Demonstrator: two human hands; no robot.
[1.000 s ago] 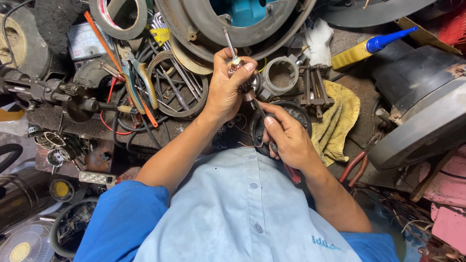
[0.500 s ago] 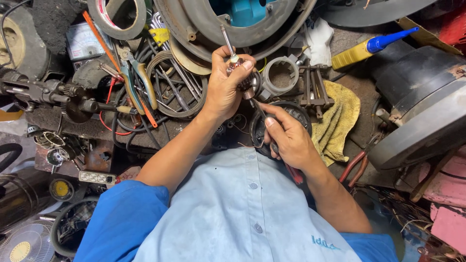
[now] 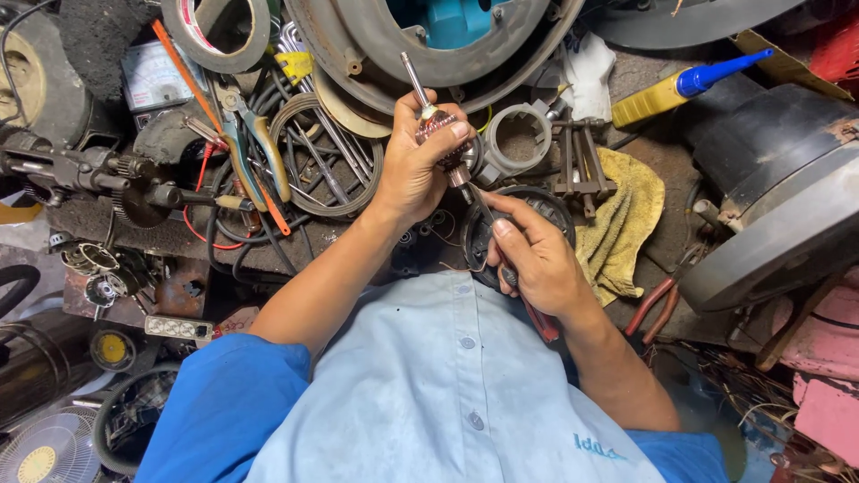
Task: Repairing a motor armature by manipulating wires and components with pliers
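The left hand (image 3: 420, 170) is wrapped tight around a small motor rotor (image 3: 440, 125), its steel shaft pointing up and away past the thumb. The right hand (image 3: 537, 259) is clamped on a red-handled screwdriver (image 3: 501, 259), whose tip meets the rotor's near end just under the left fingers. Both hands sit mid-bench, above a black round part (image 3: 555, 210). Just right of them lies a yellow rag (image 3: 626, 215); beyond it, far right, a yellow bottle (image 3: 667, 89) with a blue nozzle. Red-handled pliers (image 3: 658, 309) lie near right. To the left, a coil of wire (image 3: 309, 156) and a tape roll (image 3: 215, 27) in the far corner.
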